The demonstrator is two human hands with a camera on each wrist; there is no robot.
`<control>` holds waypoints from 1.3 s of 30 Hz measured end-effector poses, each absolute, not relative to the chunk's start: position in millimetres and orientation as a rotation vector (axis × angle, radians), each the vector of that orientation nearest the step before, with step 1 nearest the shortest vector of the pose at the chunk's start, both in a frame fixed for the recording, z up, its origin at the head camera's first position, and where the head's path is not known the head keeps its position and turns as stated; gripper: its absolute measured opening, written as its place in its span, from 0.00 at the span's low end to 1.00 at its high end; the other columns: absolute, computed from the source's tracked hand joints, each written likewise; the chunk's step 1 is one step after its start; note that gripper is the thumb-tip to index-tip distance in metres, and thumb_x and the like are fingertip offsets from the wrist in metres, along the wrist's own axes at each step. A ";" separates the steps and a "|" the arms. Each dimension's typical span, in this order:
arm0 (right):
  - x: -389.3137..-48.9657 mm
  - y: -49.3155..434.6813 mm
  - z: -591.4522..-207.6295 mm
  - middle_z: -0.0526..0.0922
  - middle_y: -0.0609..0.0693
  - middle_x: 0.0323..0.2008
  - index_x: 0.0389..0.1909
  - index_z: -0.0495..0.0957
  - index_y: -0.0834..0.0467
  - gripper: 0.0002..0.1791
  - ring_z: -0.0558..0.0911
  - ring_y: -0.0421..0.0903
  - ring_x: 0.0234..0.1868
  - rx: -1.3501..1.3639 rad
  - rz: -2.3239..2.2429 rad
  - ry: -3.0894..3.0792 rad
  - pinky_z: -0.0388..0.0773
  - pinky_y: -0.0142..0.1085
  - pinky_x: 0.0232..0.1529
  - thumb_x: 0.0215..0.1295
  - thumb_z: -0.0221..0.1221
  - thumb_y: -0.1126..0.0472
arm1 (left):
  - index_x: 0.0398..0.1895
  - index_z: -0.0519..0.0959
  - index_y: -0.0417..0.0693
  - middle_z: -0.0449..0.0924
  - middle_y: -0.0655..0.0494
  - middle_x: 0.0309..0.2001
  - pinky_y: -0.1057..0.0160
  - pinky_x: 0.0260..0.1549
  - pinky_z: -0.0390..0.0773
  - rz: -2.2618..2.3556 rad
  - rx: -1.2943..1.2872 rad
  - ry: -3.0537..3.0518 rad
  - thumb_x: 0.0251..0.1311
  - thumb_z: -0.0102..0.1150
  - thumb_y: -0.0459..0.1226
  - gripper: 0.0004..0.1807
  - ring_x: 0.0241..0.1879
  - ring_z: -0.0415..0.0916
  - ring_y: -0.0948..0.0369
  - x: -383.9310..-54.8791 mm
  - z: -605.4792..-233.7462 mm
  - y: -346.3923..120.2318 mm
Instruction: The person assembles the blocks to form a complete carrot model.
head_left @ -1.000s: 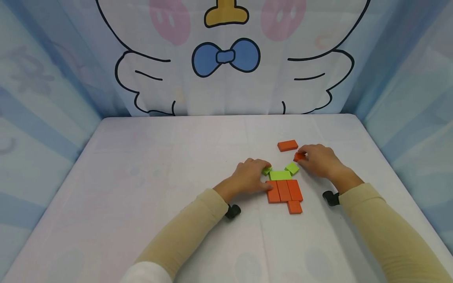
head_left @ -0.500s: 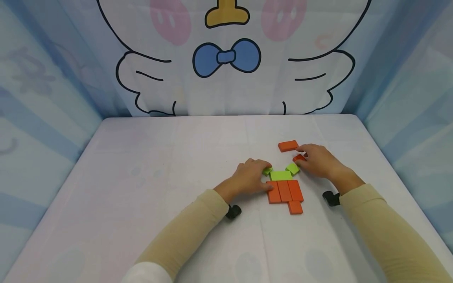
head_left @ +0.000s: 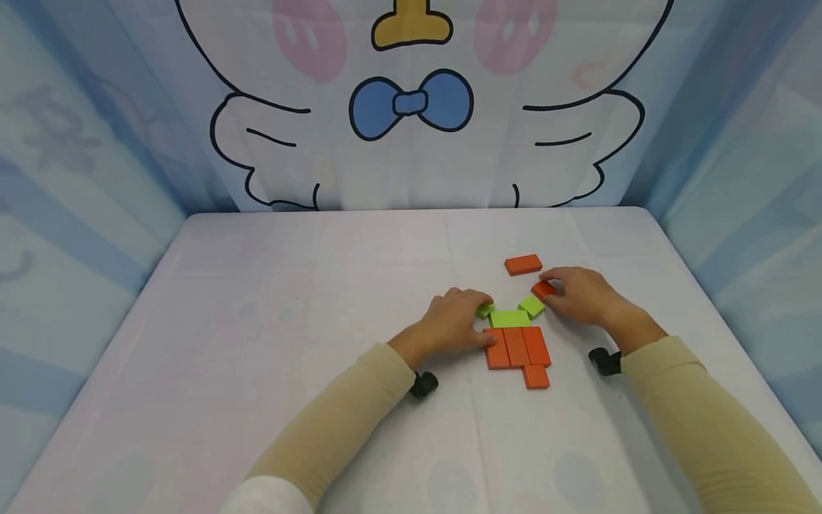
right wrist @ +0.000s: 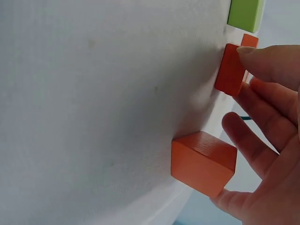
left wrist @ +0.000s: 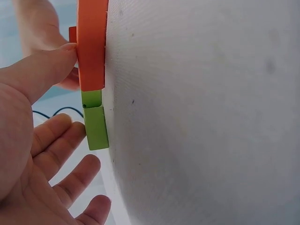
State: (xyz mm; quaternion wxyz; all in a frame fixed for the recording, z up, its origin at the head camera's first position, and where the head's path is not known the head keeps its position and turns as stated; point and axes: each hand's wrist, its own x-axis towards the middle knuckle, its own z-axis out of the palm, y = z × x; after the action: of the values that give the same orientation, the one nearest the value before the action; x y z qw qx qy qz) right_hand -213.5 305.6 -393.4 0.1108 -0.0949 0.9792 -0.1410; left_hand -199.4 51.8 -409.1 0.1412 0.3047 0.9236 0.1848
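In the head view my left hand (head_left: 452, 321) rests at the left side of a flat block pattern. Its thumb touches the leftmost orange block (head_left: 495, 350) of a row, and its fingertips reach a small green block (head_left: 484, 311), partly covered. Fingers spread loosely beside the green block (left wrist: 97, 129) in the left wrist view. My right hand (head_left: 581, 294) pinches a small orange block (head_left: 543, 289) between thumb and fingertips, close to the right green block (head_left: 531, 307). A longer green block (head_left: 509, 319) lies above the orange row. The right wrist view shows the pinched orange block (right wrist: 229, 70) close over the table.
A loose orange block (head_left: 523, 265) lies beyond the pattern, near the right fingers; an orange block (right wrist: 204, 161) sits by the little finger in the right wrist view. A small orange block (head_left: 536, 377) juts from the row's near side. White cloth covers the table (head_left: 289, 321).
My right hand has shifted slightly toward me and right; the small orange block has turned and come a little nearer the right green block. My left hand stays in place.
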 end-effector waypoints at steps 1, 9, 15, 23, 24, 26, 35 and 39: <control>-213.4 306.1 -393.9 0.73 0.71 0.62 0.64 0.72 0.69 0.26 0.68 0.69 0.63 -0.272 -0.424 2.877 0.63 0.64 0.62 0.69 0.59 0.60 | 0.70 0.70 0.53 0.71 0.59 0.67 0.54 0.57 0.67 0.536 0.880 2.666 0.63 0.65 0.54 0.35 0.63 0.65 0.57 -199.3 -409.3 51.9; -206.4 310.7 -392.6 0.74 0.69 0.59 0.63 0.73 0.68 0.26 0.74 0.65 0.53 -0.205 -0.562 2.891 0.72 0.59 0.55 0.71 0.58 0.56 | 0.70 0.70 0.54 0.71 0.59 0.67 0.55 0.57 0.67 0.537 0.870 2.664 0.63 0.65 0.55 0.35 0.63 0.65 0.57 -199.0 -412.6 52.5; -193.0 311.2 -380.8 0.75 0.67 0.57 0.63 0.73 0.67 0.26 0.73 0.63 0.51 -0.214 -0.629 2.907 0.74 0.58 0.53 0.70 0.60 0.56 | 0.70 0.70 0.54 0.71 0.59 0.67 0.54 0.58 0.67 0.530 0.865 2.668 0.63 0.65 0.55 0.35 0.63 0.65 0.57 -199.0 -412.9 52.6; -168.9 301.8 -373.3 0.76 0.64 0.57 0.62 0.74 0.66 0.26 0.72 0.63 0.58 -0.317 -0.707 2.894 0.72 0.60 0.56 0.67 0.64 0.57 | 0.71 0.70 0.53 0.71 0.59 0.67 0.54 0.59 0.66 0.541 0.856 2.661 0.63 0.65 0.54 0.35 0.64 0.64 0.57 -198.7 -411.7 51.5; -165.4 300.2 -373.2 0.77 0.63 0.56 0.61 0.75 0.66 0.26 0.73 0.63 0.57 -0.340 -0.717 2.892 0.72 0.60 0.56 0.67 0.64 0.57 | 0.71 0.70 0.54 0.71 0.60 0.67 0.54 0.59 0.66 0.542 0.856 2.662 0.63 0.65 0.54 0.35 0.64 0.64 0.57 -198.6 -411.7 51.6; -157.9 297.1 -373.8 0.78 0.61 0.54 0.59 0.76 0.66 0.24 0.74 0.62 0.56 -0.398 -0.741 2.892 0.72 0.60 0.55 0.65 0.65 0.59 | 0.71 0.70 0.53 0.71 0.60 0.67 0.54 0.59 0.66 0.542 0.859 2.662 0.63 0.65 0.54 0.35 0.64 0.64 0.57 -198.6 -411.6 51.7; -128.3 282.0 -386.4 0.81 0.53 0.48 0.52 0.79 0.63 0.19 0.78 0.55 0.50 -0.611 -0.771 2.894 0.77 0.54 0.51 0.61 0.69 0.62 | 0.70 0.70 0.53 0.71 0.60 0.67 0.55 0.58 0.67 0.531 0.866 2.669 0.63 0.65 0.55 0.35 0.63 0.65 0.57 -200.0 -411.3 52.4; -116.1 274.3 -389.3 0.81 0.49 0.46 0.51 0.81 0.61 0.19 0.78 0.51 0.48 -0.686 -0.760 2.886 0.77 0.51 0.50 0.60 0.71 0.60 | 0.71 0.69 0.53 0.71 0.59 0.67 0.55 0.58 0.67 0.524 0.867 2.671 0.63 0.65 0.55 0.36 0.63 0.65 0.57 -200.8 -411.4 52.8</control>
State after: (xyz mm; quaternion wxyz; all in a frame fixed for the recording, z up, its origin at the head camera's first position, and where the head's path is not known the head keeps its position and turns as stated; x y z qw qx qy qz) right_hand -116.1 274.3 -389.3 0.0397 -0.2238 0.9417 -0.2479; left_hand -200.8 52.8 -411.4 0.1417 0.3004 0.9256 0.1816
